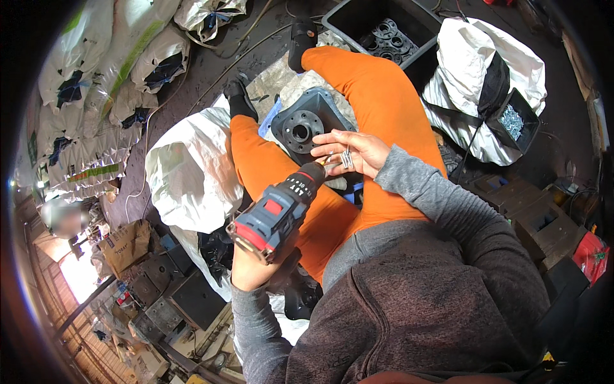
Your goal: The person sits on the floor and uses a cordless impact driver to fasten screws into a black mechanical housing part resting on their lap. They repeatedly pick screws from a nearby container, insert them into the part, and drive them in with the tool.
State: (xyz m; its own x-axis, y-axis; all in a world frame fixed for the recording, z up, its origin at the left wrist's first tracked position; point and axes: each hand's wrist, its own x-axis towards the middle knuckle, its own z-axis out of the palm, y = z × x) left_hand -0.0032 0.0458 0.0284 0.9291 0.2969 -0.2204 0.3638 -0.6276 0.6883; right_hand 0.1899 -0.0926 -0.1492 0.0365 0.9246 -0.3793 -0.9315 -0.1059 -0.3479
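My left hand (pixel 252 272) is wrapped round the grip of a grey-and-red cordless drill (pixel 274 208). The drill's nose points up and right, toward the fingers of my right hand (pixel 361 153). Several silver screws (pixel 346 158) lie across those fingers, which are only partly bent. Just beyond the fingertips is a round black flange (pixel 298 121) with a ring of holes and a wide centre bore. It sits on a dark, square-cornered container or base (pixel 331 107) between my orange-clad legs. The drill's tip meets the right fingers, and whether it touches a screw cannot be made out.
A black crate (pixel 419 57) holding grey ring-shaped parts stands at the far right. Nearer, a small black box (pixel 526 137) of screws rests against a white sack (pixel 470 48). Filled sacks (pixel 96 70) line the left, with cables (pixel 220 86) on the floor.
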